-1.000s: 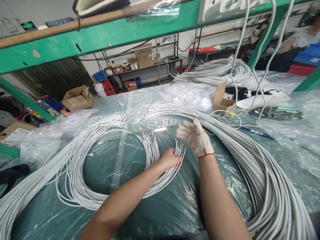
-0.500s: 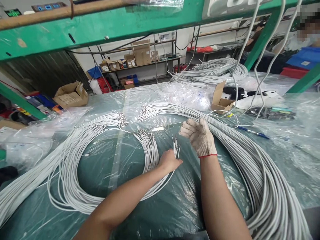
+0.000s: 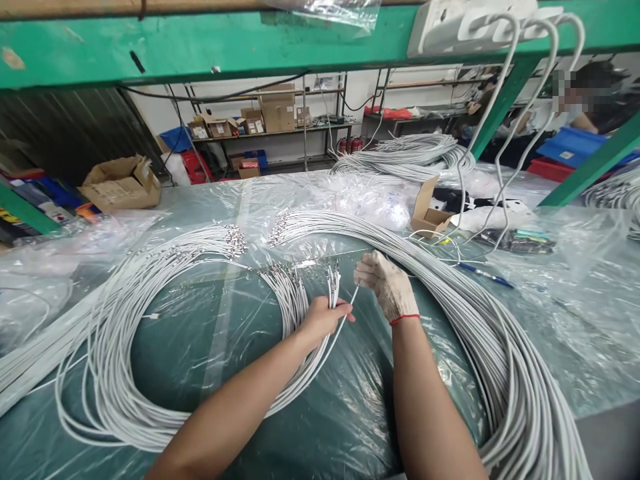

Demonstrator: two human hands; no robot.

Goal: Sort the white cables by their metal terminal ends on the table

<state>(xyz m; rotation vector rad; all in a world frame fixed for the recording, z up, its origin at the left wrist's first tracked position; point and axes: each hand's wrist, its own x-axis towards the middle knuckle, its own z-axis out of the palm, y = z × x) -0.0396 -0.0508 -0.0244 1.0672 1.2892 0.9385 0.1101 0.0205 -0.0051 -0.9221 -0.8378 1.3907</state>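
Observation:
My bare left hand [image 3: 320,319] is closed around a small bundle of white cables [image 3: 333,283], their metal-tipped ends sticking up above the fingers. To its right, my right hand [image 3: 385,283] wears a cream knitted glove with a red cuff, its fingers pressed together. A single white cable [image 3: 352,301] stands apart from the bundle, its tip at the gloved fingertips; the exact grip is partly hidden. The held cables belong to a large coil [image 3: 135,400] lying on the plastic-covered table. More cable ends [image 3: 285,277] fan out just left of my left hand.
A thick cable bundle [image 3: 480,320] curves along the right side. Another bundle [image 3: 190,243] lies at left. Behind are a small open carton [image 3: 429,215], a blue pen [image 3: 485,275] and a far cable pile [image 3: 405,155]. A green beam [image 3: 225,47] crosses above; a person sits at far right.
One cable has come apart from the bundle in my left hand, its end now at the gloved fingers. The gloved fingers have drawn together. The camera view has shifted slightly.

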